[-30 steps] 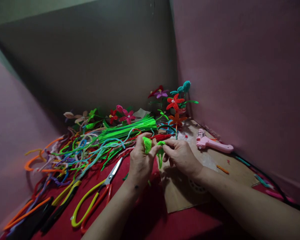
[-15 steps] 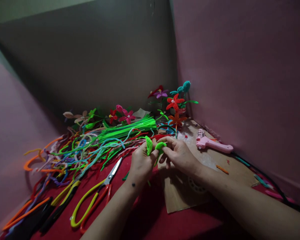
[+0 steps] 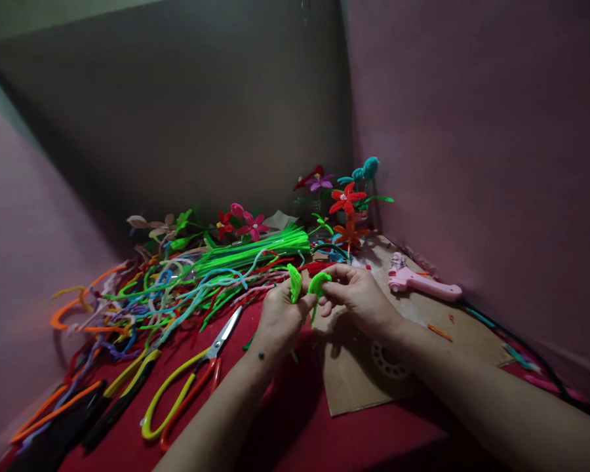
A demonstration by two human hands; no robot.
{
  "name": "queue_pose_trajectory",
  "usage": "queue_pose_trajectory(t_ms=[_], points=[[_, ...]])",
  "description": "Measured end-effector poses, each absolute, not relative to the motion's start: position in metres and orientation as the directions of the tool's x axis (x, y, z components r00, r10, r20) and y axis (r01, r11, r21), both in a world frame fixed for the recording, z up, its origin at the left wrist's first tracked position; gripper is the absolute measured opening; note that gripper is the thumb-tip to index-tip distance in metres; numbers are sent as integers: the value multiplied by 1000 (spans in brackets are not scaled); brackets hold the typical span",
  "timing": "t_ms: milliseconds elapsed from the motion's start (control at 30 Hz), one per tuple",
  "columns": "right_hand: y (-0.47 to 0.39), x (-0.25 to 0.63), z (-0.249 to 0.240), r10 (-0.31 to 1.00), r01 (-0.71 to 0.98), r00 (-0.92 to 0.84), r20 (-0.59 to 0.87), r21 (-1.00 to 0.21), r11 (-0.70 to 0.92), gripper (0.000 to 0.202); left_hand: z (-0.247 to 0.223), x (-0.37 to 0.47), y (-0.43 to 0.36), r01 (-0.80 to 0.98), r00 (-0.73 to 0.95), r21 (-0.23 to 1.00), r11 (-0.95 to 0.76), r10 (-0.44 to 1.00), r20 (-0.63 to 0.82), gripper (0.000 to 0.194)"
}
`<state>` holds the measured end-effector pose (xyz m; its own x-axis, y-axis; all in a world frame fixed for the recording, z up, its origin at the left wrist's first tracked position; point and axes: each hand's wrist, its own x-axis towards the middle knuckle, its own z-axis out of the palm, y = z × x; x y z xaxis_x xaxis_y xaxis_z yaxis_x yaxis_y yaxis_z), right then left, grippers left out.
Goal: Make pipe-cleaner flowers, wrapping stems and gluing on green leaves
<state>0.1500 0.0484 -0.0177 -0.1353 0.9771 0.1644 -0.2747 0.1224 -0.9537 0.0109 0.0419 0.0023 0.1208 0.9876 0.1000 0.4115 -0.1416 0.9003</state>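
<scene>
Left hand (image 3: pixel 281 321), right hand (image 3: pixel 366 298), each grip pinching fuzzy green stuff (image 3: pixel 319 284) above red surface (image 3: pixel 295 426) and cardboard (image 3: pixel 351 387) (dim pink wall (image 3: pixel 482 144) alongside)!

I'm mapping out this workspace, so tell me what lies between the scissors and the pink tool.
In the head view, the left hand, the bright green pieces and the right hand come between them, above the red surface and brown cardboard.

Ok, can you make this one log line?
left hand: holds fuzzy green work | right hand: pinches fuzzy green work | scissors: on red surface | pink tool: on brown board
</scene>
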Motion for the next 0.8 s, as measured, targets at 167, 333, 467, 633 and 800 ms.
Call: queue_pose_trajectory(t_ms=[167,333,467,633,800], points=[[46,149,-14,977,-284,-146,153,-953,107,15,0,9,44,404,127,909,-103,990,56,13],[44,150,-13,988,-117,-16,156,-981,153,15,-3,8,46,395,70,913,-101,994,80,13],[45,150,-16,963,83,51,265,-962,260,11,-4,7,48,416,112,897,-149,987,112,13],[46,151,-23,899,243,91,429,-885,398,13,-3,8,48,419,76,903,-96,995,71,13],[45,150,-26,862,326,66,502,-828,457,13,-1,9,47,422,58,903,-72,997,52,16]])
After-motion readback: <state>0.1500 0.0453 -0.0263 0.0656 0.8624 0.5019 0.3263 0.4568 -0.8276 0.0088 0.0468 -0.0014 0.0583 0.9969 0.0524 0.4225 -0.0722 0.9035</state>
